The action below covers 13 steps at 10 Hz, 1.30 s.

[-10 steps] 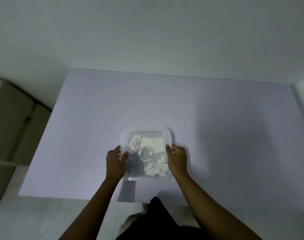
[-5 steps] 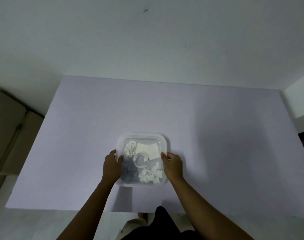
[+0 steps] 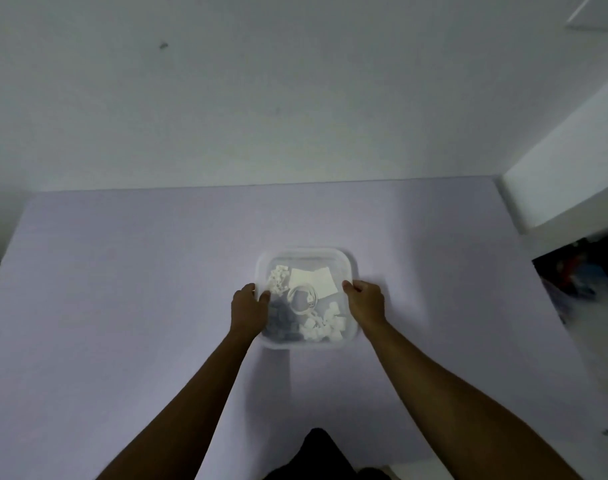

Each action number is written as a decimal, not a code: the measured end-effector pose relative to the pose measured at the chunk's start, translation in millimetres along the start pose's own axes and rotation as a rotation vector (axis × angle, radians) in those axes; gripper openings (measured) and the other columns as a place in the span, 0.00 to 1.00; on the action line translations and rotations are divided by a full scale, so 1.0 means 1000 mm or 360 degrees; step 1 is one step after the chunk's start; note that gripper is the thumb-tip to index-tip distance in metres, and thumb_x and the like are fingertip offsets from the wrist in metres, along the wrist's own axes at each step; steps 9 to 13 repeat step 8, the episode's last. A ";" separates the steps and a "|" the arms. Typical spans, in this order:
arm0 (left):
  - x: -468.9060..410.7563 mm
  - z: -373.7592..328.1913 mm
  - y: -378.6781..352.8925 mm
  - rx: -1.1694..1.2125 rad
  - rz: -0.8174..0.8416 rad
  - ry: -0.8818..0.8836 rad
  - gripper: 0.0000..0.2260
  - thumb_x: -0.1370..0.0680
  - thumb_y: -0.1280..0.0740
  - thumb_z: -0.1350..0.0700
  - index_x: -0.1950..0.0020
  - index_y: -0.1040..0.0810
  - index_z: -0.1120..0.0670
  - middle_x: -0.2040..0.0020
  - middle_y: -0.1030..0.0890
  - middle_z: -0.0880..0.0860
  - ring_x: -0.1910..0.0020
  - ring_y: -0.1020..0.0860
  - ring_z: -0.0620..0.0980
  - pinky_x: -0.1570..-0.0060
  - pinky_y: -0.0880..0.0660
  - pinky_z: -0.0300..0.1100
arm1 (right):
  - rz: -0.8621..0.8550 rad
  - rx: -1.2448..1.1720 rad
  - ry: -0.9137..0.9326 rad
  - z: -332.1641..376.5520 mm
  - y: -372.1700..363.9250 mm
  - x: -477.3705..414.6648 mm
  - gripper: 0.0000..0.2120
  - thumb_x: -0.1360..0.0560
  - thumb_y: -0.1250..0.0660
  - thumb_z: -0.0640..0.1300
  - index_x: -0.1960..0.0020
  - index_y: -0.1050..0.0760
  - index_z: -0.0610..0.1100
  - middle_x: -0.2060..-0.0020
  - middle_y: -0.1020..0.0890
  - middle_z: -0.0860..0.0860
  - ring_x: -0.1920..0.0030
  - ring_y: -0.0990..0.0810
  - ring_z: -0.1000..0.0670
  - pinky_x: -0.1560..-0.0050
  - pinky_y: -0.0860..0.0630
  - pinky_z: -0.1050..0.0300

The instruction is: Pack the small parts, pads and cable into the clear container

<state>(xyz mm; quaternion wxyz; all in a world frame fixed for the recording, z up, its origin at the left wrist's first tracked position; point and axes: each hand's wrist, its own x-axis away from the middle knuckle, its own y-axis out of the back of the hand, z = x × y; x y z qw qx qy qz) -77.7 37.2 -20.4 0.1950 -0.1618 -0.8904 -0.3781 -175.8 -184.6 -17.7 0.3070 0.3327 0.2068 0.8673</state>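
– Fingers (image 3: pixel 247 289) of the left hand (image 3: pixel 248 311) curl round the left wall of the container (image 3: pixel 306 252), with the thumb hooked over its rim. Those of the right hand (image 3: pixel 366 303) are clamped on the right wall.

– So neither hand is free?

– Neither. Both grip the container, which sits on the desk (image 3: pixel 139 271) between them.

– And the things to be packed?

– Everything I can make out lies inside the walls. The coiled cable (image 3: pixel 302 299) is midway between the two sets of fingers. The flat white pads (image 3: pixel 313 280) lie just beyond it, nearer the right fingertips. One clump of small white parts (image 3: pixel 278 277) sits just past the left thumb, and another lies by the heel of the right hand. Some dark parts (image 3: pixel 281 320) lie close beside the left palm.

– Which step is this, then?

– I judge the packing as good as done. This looks like steadying or shifting the filled container. I cannot tell whether a lid is on it, because the picture is too soft.

– What does the next move call for?

– If the container is lifted or slid, both grips should stay even and level, so the loose parts do not run to one side. If it needs closing, one hand must let go while the other steadies it.
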 end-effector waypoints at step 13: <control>-0.058 -0.183 0.095 -0.1061 -0.0047 -0.0758 0.28 0.19 0.44 0.40 0.25 0.37 0.57 0.25 0.34 0.58 0.26 0.37 0.58 0.30 0.37 0.56 | -0.0088 0.0781 0.0772 0.161 0.091 -0.072 0.26 0.17 0.44 0.54 0.23 0.37 0.43 0.29 0.32 0.37 0.29 0.34 0.37 0.31 0.32 0.42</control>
